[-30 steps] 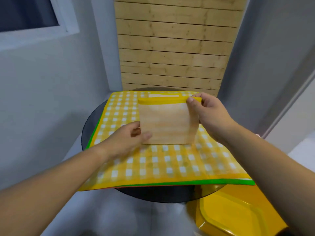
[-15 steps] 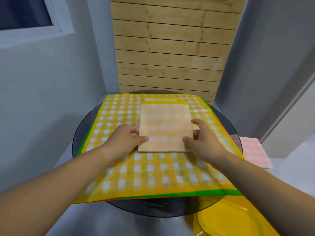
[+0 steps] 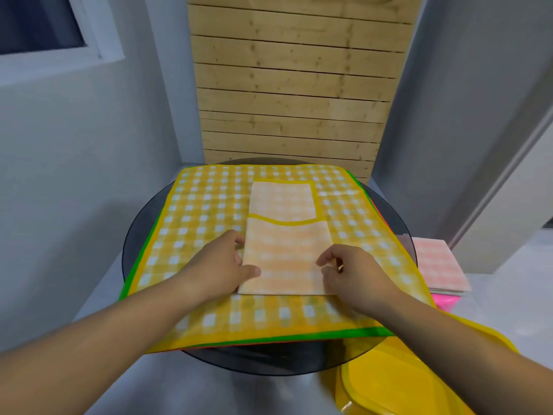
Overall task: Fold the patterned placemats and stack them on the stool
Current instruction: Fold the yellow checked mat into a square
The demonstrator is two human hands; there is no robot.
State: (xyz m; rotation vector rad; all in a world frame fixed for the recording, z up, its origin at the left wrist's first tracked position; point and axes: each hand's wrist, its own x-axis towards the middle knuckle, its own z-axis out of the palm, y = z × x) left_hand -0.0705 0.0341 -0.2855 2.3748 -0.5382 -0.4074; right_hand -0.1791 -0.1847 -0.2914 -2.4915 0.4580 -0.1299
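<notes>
One placemat (image 3: 287, 259), left hand (image 3: 215, 268), right hand (image 3: 359, 277) holding

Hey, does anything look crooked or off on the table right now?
Yes. The folded placemat on the yellow checked pile is uneven: its far layer, edged in yellow, is narrower than the near layer, and the yellow band across the middle bows instead of running straight. The edges do not line up.

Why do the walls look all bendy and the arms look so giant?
Head view: the wide-angle lens bows the wooden panel edges and swells the forearms near the bottom; the folded placemat looks fairly sharp, the pink stack softer.
</notes>
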